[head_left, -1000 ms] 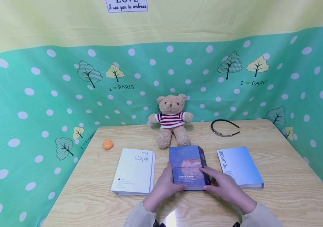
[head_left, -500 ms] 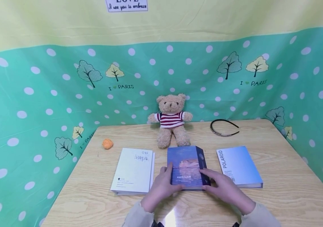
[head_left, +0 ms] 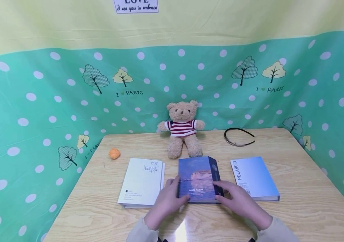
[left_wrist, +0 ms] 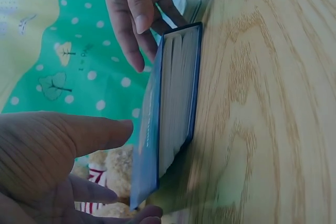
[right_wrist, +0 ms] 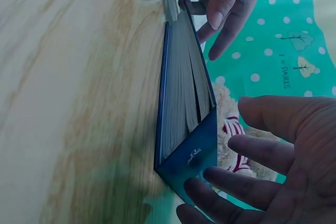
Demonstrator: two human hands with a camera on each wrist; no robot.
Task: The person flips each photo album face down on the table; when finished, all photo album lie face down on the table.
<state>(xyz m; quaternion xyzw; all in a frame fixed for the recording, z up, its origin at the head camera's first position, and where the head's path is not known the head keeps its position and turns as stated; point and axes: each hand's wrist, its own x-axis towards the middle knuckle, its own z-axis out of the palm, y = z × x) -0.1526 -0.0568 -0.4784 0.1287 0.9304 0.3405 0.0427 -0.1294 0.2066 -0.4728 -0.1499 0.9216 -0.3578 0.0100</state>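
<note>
A dark blue photo album (head_left: pixel 196 176) with a pink rock painted on its cover lies on the wooden table, its spine to the right. My left hand (head_left: pixel 168 198) is at its left edge, fingers stretched out; in the left wrist view its thumb (left_wrist: pixel 105 135) stands clear of the cover. Beside the spine is my right hand (head_left: pixel 238 198), its thumb and fingers spread loosely. The right wrist view shows those fingers (right_wrist: pixel 252 182) by the spine, and I cannot tell whether they touch it. The album's page edges (left_wrist: pixel 176 98) face me.
On the left lies a white album (head_left: pixel 141 181), and on the right a light blue Polaroid album (head_left: pixel 255 178). Behind sits a teddy bear (head_left: pixel 182 126) in a striped shirt. A black headband (head_left: pixel 239 145) and an orange ball (head_left: pixel 114 153) lie farther back. Polka-dot cloth (head_left: pixel 69 111) encloses the table.
The album has shifted slightly to the left and lies a little straighter. My left hand has drawn left, its thumb coming away from the cover; the right hand has barely moved.
</note>
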